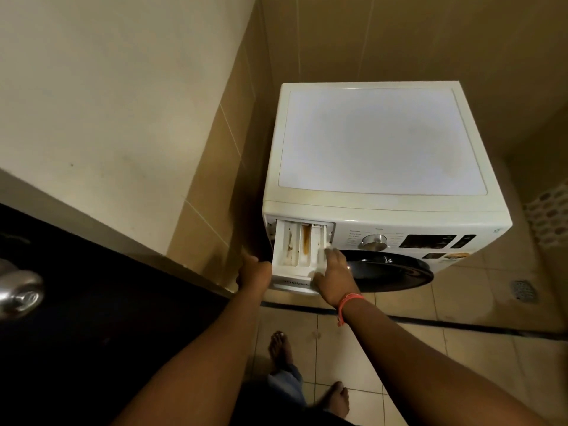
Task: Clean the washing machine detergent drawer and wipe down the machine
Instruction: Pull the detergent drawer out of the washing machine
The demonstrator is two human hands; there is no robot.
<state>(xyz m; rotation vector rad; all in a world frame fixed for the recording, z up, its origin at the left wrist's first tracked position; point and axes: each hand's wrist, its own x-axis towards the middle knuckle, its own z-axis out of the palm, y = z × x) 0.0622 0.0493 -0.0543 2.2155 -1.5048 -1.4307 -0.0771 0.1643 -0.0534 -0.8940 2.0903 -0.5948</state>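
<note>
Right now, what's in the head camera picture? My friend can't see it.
A person's two hands hold a pulled-out detergent drawer on a white washing machine: the left hand grips its left side, the right hand its right. Brown stains streak the compartments inside.

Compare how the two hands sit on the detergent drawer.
The left hand grips the drawer at its outer left side; the right hand is on its right side, fingers reaching over the rim into a compartment. The right wrist wears an orange band; the left wrist is bare. Both hold the pulled-out drawer near its front.
</note>
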